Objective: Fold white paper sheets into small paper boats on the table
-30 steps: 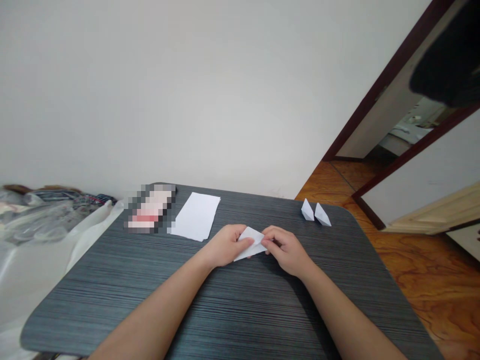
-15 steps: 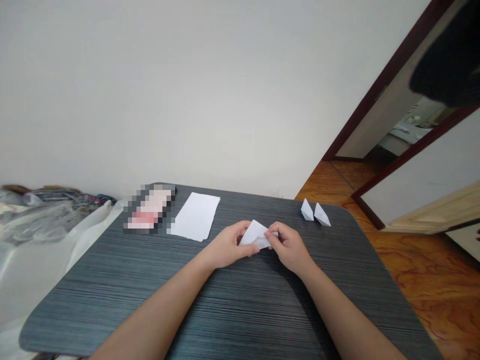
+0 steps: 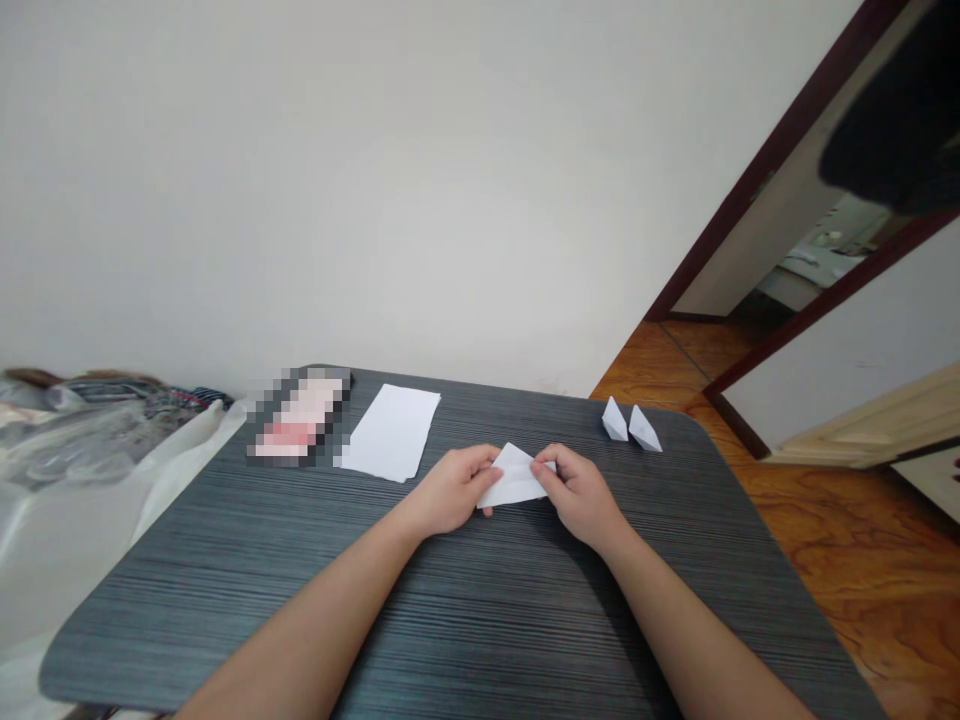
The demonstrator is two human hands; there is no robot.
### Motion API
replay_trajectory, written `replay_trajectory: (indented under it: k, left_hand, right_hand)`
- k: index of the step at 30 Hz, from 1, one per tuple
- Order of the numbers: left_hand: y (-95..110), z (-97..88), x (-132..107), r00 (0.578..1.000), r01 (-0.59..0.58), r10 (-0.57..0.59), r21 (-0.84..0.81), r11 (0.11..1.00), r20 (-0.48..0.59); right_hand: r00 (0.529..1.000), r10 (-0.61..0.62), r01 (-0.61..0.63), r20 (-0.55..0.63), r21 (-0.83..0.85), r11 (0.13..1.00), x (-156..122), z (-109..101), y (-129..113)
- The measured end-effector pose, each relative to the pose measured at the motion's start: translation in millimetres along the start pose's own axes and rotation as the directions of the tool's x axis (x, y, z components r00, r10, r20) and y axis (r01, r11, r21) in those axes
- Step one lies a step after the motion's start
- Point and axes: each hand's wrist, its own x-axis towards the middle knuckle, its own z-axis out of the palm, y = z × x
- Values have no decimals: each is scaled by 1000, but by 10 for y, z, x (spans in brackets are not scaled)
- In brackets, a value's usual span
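Note:
A folded sheet of white paper with a pointed top is held between both hands, just above the dark table. My left hand pinches its left side, thumb on the near face and fingers behind. At its right corner my right hand grips it between thumb and fingers. Two white folded paper boats stand side by side at the table's far right. To the left of my hands lies a stack of white paper sheets.
On the dark wood-grain table, a pixelated pinkish item lies at the far left. Behind is a pale wall. Plastic-covered bundles sit left of the table; wooden floor and a doorway are on the right.
My left thumb has moved up and left on the folded paper, and the paper's lower edge now shows as a straight flap. My right hand keeps nearly the same place.

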Motion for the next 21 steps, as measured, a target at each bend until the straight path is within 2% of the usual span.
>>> replay_trajectory:
  k: [7, 12, 14, 17, 19, 21]
  left_hand:
    - [30, 47, 17, 998, -36, 35, -19, 999, -52]
    - [18, 46, 12, 998, 13, -11, 24, 1000, -57]
    - [1, 38, 10, 999, 30, -31, -7, 1000, -35]
    - [-23, 29, 12, 999, 35, -35, -35, 999, -18]
    - [-34, 27, 15, 999, 27, -28, -20, 999, -33]
    - [-39, 28, 19, 999, 24, -24, -4, 1000, -46]
  right_hand:
    - [1000, -16, 16, 4, -1, 1000, 0, 23, -14]
    - [999, -35, 34, 39, 24, 999, -1, 31, -51]
    - [1000, -5, 3, 28, 61, 998, -4, 51, -50]
    - [996, 80, -87, 40, 214, 973, -7, 99, -37]
    - [986, 134, -158, 96, 318, 935, -8, 124, -31]
    - [968, 180, -231, 176, 341, 911, -10, 128, -32]
